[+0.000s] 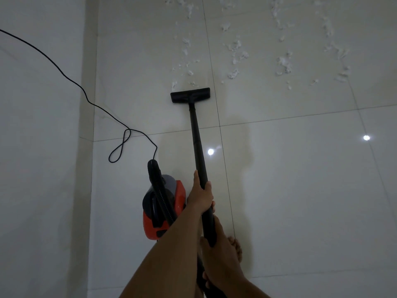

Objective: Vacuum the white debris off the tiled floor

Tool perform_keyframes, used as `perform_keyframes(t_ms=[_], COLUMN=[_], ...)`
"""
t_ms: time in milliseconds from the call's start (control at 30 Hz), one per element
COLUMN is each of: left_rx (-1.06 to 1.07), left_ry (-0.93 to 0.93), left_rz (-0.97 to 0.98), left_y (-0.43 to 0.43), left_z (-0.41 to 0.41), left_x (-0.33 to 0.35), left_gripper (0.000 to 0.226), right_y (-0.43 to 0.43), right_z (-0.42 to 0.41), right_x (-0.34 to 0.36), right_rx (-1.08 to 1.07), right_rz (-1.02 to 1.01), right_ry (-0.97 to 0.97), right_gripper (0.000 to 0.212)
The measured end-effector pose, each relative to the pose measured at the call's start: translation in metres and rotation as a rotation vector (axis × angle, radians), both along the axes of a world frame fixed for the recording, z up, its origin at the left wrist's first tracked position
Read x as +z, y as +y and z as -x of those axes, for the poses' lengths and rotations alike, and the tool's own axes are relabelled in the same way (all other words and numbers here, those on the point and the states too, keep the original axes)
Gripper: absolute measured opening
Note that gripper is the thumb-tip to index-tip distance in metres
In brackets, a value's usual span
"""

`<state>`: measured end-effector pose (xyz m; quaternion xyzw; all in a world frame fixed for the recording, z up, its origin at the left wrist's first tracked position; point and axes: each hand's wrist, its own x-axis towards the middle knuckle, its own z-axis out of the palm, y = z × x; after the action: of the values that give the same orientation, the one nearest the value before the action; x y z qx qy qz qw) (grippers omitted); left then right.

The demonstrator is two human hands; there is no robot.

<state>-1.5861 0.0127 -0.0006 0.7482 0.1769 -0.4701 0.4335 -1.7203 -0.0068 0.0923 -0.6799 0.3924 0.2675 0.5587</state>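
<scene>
Both hands, left hand (200, 193) above right hand (219, 254), have fingers wrapped around the wand (196, 138). The floor head (190, 95) sits just short of the white debris (235, 59); next, push forward across the tiled floor (290, 179).

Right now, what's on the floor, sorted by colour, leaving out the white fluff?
Black: 3, the nozzle, the wand held by the left hand and right hand, and the cord
Red: 1, the vacuum body
Total: 4
</scene>
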Motion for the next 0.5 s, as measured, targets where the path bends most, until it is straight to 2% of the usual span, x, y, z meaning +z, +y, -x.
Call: perform_keyframes(t_ms=[233, 500], left_rx=[-0.003, -0.101], left_ry=[0.006, -0.054], left_rz=[0.015, -0.016], left_y=[-0.005, -0.014], left_z=[-0.033, -0.078], left_x=[0.014, 0.021], left_gripper=[0.071, 0.070], right_y=[-0.003, -0.008], right_z=[-0.034, -0.077], right_x=[-0.001, -0.008], right_rx=[-0.002, -0.036], right_rz=[0.006, -0.020], right_ry=[-0.007, -0.017], right_gripper=[0.058, 0.065])
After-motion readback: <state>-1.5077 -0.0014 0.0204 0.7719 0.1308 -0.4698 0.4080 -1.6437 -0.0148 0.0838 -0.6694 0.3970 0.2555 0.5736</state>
